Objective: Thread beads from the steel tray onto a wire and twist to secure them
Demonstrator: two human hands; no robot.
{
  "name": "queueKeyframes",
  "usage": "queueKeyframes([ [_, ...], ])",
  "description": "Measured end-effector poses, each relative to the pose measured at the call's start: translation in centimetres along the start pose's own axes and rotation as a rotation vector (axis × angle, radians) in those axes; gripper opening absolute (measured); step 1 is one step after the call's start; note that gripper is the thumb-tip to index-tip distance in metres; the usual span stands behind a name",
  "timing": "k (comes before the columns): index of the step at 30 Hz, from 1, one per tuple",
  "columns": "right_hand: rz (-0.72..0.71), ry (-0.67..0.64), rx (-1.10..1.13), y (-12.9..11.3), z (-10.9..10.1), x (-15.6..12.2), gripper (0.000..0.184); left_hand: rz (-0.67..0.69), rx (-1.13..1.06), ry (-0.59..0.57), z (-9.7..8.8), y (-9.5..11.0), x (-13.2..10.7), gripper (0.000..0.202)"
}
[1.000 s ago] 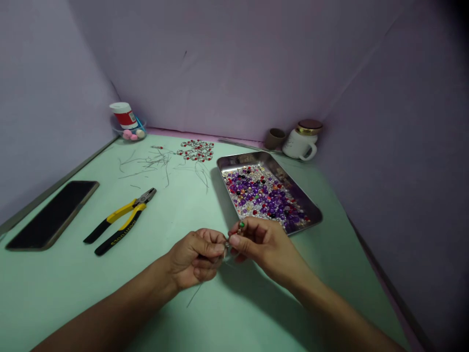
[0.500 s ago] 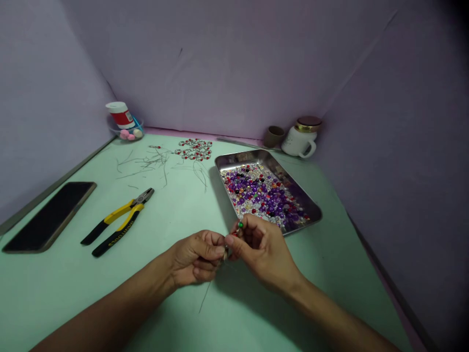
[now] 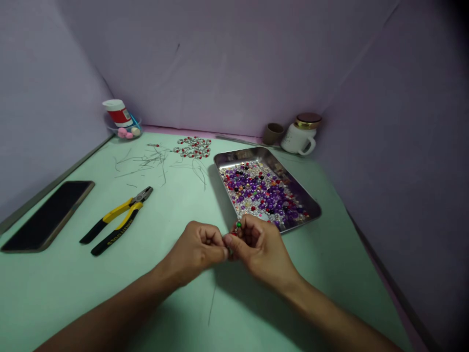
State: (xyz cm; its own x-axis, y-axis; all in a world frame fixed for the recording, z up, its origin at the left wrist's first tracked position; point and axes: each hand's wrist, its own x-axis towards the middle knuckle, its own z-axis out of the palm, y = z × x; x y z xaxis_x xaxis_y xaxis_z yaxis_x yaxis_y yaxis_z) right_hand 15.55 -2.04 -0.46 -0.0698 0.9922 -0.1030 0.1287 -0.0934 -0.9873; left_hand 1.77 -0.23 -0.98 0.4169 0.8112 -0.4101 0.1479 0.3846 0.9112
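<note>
My left hand [image 3: 201, 249] and my right hand [image 3: 266, 249] meet in front of the bead tray, thumbs and fingertips almost touching. In my right hand's pinch is a small beaded piece; its green bead [image 3: 239, 224] stands out above the fingers, with a bit of red below it. My left hand is closed at the near end of this piece, its fingertips hiding what they grip. A thin wire [image 3: 212, 304] hangs down below my hands. Just behind them, the metal tray [image 3: 293, 178] holds purple, red, black and clear beads.
Yellow-and-black pliers [image 3: 120, 220] and a dark phone [image 3: 49, 215] lie to the left. Loose wire pieces [image 3: 154, 159] and a red-beaded chain [image 3: 193, 147] lie at the back. A white lidded mug [image 3: 297, 137], a brown cup [image 3: 273, 133] and a clear bowl [image 3: 110, 128] stand along the wall.
My left hand has turned over, its knuckles now higher and its thumb pressed against the other fingertips. The hanging wire has swung slightly right. My right hand keeps its pinch on the beaded piece.
</note>
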Motion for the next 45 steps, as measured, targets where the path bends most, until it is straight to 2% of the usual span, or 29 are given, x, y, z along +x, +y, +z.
queueKeyframes([
  [3,-0.005,0.059,-0.038,0.3,0.3,0.1,0.017,0.243,0.420,0.300,1.1,-0.3,-0.9,0.021],
  [5,0.009,0.087,-0.011,0.2,0.4,0.2,0.017,0.397,0.534,0.385,1.4,-0.7,-1.1,0.018],
  [7,0.055,0.061,0.088,0.0,0.2,0.4,0.019,0.366,0.447,0.352,1.1,-0.7,-1.0,0.015],
  [10,0.175,-0.069,0.248,-0.5,-0.7,0.6,0.024,0.073,0.069,0.147,0.2,-0.3,-0.3,0.013],
  [12,0.231,-0.122,0.321,-0.8,-1.5,0.8,0.028,-0.048,-0.162,0.018,-0.4,0.0,0.1,0.014],
  [16,0.274,-0.108,0.416,-0.8,-2.6,1.1,0.026,-0.113,-0.360,-0.091,-0.8,0.2,0.4,0.015],
  [22,0.309,-0.113,0.427,-0.7,-2.5,1.4,0.024,-0.090,-0.251,-0.099,-0.3,-0.4,0.3,0.015],
  [27,0.327,-0.123,0.345,-1.0,-2.5,1.4,0.025,0.021,-0.012,-0.015,0.0,-0.2,-0.1,0.013],
  [31,0.358,-0.126,0.303,-1.1,-2.5,1.3,0.027,0.038,0.105,0.011,0.1,0.2,-0.4,0.014],
  [41,0.357,-0.098,0.423,-1.2,-2.4,1.1,0.024,0.083,0.090,0.005,0.1,-0.1,-0.4,0.017],
  [45,0.332,-0.102,0.451,-1.1,-2.2,0.9,0.034,0.090,0.022,0.023,-0.1,-0.1,-0.3,0.017],
])
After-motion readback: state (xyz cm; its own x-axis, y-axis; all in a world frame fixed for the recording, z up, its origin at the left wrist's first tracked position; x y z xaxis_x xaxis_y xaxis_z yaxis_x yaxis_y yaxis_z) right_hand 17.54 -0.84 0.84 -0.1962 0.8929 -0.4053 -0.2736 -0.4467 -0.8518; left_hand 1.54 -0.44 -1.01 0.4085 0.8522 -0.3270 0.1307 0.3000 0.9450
